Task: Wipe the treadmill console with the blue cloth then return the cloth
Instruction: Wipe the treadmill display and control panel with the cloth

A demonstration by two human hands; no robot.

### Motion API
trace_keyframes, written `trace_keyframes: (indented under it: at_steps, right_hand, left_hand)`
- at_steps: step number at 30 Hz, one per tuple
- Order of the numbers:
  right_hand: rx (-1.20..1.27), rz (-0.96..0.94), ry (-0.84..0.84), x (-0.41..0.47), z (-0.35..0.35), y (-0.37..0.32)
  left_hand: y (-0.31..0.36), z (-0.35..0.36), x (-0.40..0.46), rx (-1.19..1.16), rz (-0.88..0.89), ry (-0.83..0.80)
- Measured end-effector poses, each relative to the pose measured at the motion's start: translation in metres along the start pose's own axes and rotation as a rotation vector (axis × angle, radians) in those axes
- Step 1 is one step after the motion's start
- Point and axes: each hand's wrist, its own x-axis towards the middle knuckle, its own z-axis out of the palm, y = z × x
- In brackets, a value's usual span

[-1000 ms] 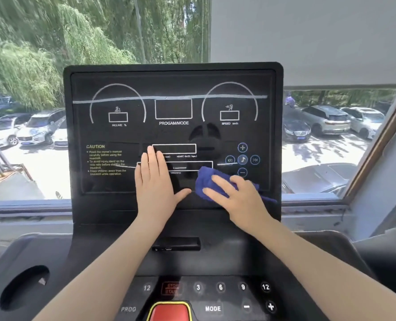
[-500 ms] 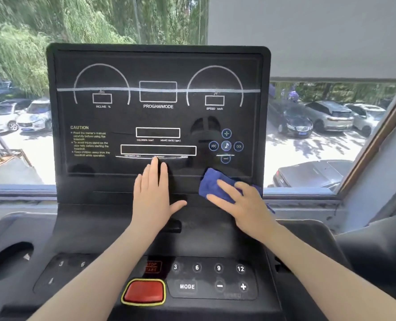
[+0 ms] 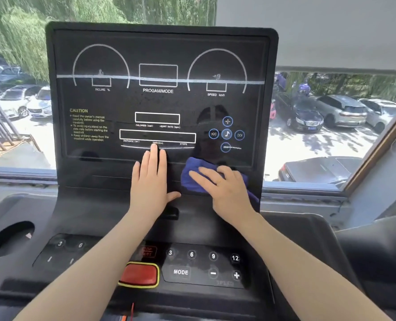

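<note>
Over on the left, a round black cup well [image 3: 10,239] sits in the treadmill's side tray, and beside it a dark keypad with incline numbers [image 3: 69,245] shows under the left forearm. Next comes the big glossy black treadmill console panel [image 3: 160,66], upright against the window, printed with white dials and a caution note.

Now the left hand [image 3: 152,181]: it lies flat, fingers straight and together, thumb splayed out, pressed on the lower edge of the panel just under the long display box, holding nothing. It looks like a brace. Below it, the red stop button with its yellow rim [image 3: 139,274] stands near the bottom.

Just to the right, the right hand [image 3: 224,188] presses down on the bunched blue cloth [image 3: 193,173], fingers spread over it and lightly bent rather than clamped around it. The cloth sits at the panel's lower right, below the round music buttons [image 3: 226,134], touching the surface.

So the wiping step is in hand, low on the screen. I'd judge the upper dials and the lower keypad with MODE and speed keys [image 3: 204,265] may want passes next; that calls for steady pressure while steering clear of that stop button. Returning the cloth is not yet done, and its resting place is not visible.
</note>
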Motion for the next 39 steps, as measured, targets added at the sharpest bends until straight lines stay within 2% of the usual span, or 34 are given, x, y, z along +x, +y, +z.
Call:
trace_keyframes:
  at_steps: [3,6,9,12,15,18,21,26,29,31,35,39]
  right_hand:
    - [-0.035,-0.106,-0.029,-0.013,-0.01,0.033]
    - [0.007,0.0,0.039,-0.042,-0.03,0.063]
    - [0.081,0.182,0.031,-0.054,-0.03,0.033]
    - [0.176,0.282,-0.059,-0.048,-0.016,-0.01]
    - [0.186,0.32,-0.083,-0.046,-0.014,-0.014]
    - [0.179,0.251,-0.117,-0.048,-0.016,-0.021]
    - [0.173,0.038,-0.201,-0.033,-0.009,-0.043]
    - [0.206,0.019,-0.255,0.02,0.013,-0.085]
    - [0.156,-0.024,-0.299,0.019,0.012,-0.086]
    - [0.156,0.04,-0.32,-0.005,-0.001,-0.067]
    - [0.101,0.304,-0.343,-0.052,-0.036,-0.035]
    - [0.195,0.289,-0.378,-0.033,-0.025,-0.063]
  left_hand:
    - [0.0,-0.002,0.0,-0.014,-0.01,-0.005]
    - [0.0,-0.003,-0.001,-0.02,-0.006,-0.034]
    - [-0.001,-0.006,-0.001,-0.061,0.023,-0.048]
    - [-0.014,-0.015,-0.001,-0.133,0.085,-0.079]
    - [-0.039,-0.016,-0.006,-0.168,0.153,0.019]
    - [-0.058,-0.005,-0.018,-0.176,0.141,0.053]
    - [-0.07,0.003,-0.03,-0.176,0.15,0.034]
    - [-0.079,0.005,-0.044,-0.156,0.246,0.004]
    - [-0.079,0.005,-0.045,-0.163,0.242,-0.045]
    - [-0.077,0.006,-0.045,-0.15,0.224,-0.067]
    - [-0.074,0.008,-0.043,-0.148,0.21,-0.029]
    - [-0.076,0.011,-0.042,-0.172,0.186,-0.009]
